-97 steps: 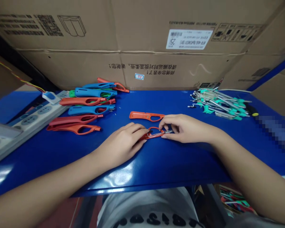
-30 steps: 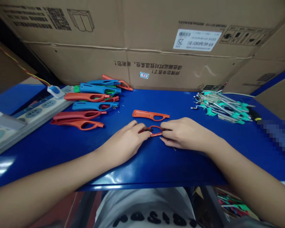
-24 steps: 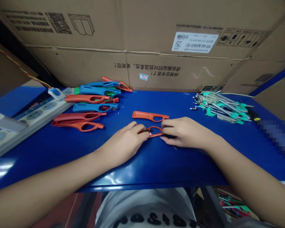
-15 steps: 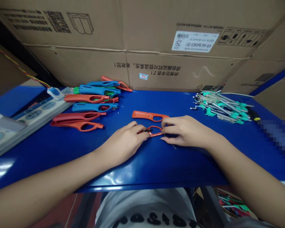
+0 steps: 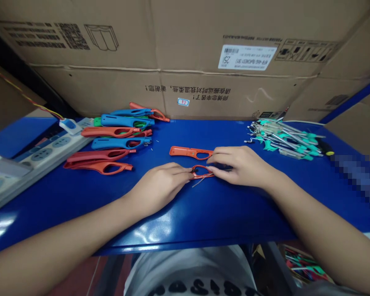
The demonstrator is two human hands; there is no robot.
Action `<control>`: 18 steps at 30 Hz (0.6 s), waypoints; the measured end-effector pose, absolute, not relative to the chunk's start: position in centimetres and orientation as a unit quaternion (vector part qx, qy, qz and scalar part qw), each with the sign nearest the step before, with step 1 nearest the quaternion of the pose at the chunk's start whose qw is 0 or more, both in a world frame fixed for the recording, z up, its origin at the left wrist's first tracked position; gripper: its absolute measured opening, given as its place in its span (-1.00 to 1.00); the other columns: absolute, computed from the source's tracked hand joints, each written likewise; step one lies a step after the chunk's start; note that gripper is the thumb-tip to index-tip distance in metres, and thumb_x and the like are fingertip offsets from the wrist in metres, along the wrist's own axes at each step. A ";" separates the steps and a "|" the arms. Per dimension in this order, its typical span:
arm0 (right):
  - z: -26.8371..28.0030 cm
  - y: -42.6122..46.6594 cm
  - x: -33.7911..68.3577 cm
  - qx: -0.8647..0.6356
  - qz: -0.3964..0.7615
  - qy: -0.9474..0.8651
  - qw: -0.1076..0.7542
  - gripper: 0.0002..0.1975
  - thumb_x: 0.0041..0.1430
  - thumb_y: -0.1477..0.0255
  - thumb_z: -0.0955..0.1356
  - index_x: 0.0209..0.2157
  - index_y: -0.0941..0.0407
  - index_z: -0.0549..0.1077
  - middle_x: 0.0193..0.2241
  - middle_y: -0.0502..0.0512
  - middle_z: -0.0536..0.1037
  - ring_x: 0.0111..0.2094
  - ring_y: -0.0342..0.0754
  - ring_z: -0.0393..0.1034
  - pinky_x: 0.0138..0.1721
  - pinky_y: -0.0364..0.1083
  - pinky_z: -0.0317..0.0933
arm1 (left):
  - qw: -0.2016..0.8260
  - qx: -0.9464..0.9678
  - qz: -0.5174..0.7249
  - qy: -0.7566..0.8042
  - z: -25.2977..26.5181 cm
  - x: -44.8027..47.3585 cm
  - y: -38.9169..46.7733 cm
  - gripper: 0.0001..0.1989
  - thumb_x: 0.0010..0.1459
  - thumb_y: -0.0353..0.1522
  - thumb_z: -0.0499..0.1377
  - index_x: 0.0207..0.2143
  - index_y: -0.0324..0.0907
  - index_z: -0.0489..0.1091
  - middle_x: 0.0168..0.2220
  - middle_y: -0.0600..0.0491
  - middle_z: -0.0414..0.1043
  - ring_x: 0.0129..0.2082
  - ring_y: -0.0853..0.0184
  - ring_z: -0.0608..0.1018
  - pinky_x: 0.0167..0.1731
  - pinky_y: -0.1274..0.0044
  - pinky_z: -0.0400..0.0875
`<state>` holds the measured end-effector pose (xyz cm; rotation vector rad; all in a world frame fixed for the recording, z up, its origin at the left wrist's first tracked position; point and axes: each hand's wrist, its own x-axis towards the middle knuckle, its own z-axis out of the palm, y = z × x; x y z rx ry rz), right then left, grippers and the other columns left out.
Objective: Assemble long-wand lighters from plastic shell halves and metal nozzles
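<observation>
My left hand (image 5: 160,187) is closed on the left part of an orange lighter shell half (image 5: 208,175), just above the blue table. A small black part (image 5: 195,170) shows at its fingertips, inside the loop of the shell. Pinched at the right end of the same shell is my right hand (image 5: 240,166), which hides that end. A thin pale wire (image 5: 198,182) sticks out below the shell. Behind it lies the other orange shell half (image 5: 185,151), inner side up, its right end beside the right fingers.
Red, blue, orange and green lighter shells (image 5: 120,120) lie piled at left, beside a white power strip (image 5: 43,154). Metal lighter tubes with teal parts (image 5: 283,137) are heaped at right, near a black-and-yellow handle (image 5: 325,146). A cardboard box (image 5: 191,41) walls off the back.
The thin wire now points down-left below the shell; before, it stuck out to the right under my right hand. My right fingers have shifted on the shell, and the left hand keeps its hold.
</observation>
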<state>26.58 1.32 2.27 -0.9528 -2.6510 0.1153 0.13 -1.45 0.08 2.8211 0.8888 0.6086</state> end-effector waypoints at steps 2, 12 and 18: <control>2.5 1.8 26.9 -0.380 0.007 -0.907 0.179 -0.76 0.35 0.34 0.28 -0.15 0.09 0.56 -0.24 0.07 0.60 -0.27 -0.06 0.50 -0.35 -0.13 0.22 | 0.063 0.933 0.187 0.301 0.3 0.1 -1.4 -0.75 0.37 -0.43 0.11 0.00 -0.20 0.52 -0.03 0.01 0.61 -0.06 0.23 0.62 -0.02 0.39 0.55; 4.8 6.6 36.6 -0.782 0.005 -0.623 0.026 -0.79 0.19 0.42 0.34 -0.19 0.19 0.56 -0.10 0.34 0.57 -0.10 0.17 0.44 -0.18 0.00 0.20 | -0.010 0.944 0.110 0.312 1.1 0.0 -2.1 -0.58 0.30 -0.55 0.05 0.17 -0.26 0.41 0.04 -0.14 0.57 0.01 0.12 0.62 -0.06 0.34 0.60; 5.2 7.0 38.7 -0.808 0.041 -0.587 0.020 -0.83 0.20 0.32 0.38 -0.30 0.14 0.51 -0.23 0.21 0.61 -0.21 0.01 0.45 -0.26 -0.10 0.17 | 0.043 0.929 0.181 0.321 -0.1 -0.3 -1.5 -0.65 0.38 -0.44 0.06 0.16 -0.22 0.41 0.06 -0.06 0.57 -0.02 0.18 0.64 0.00 0.34 0.58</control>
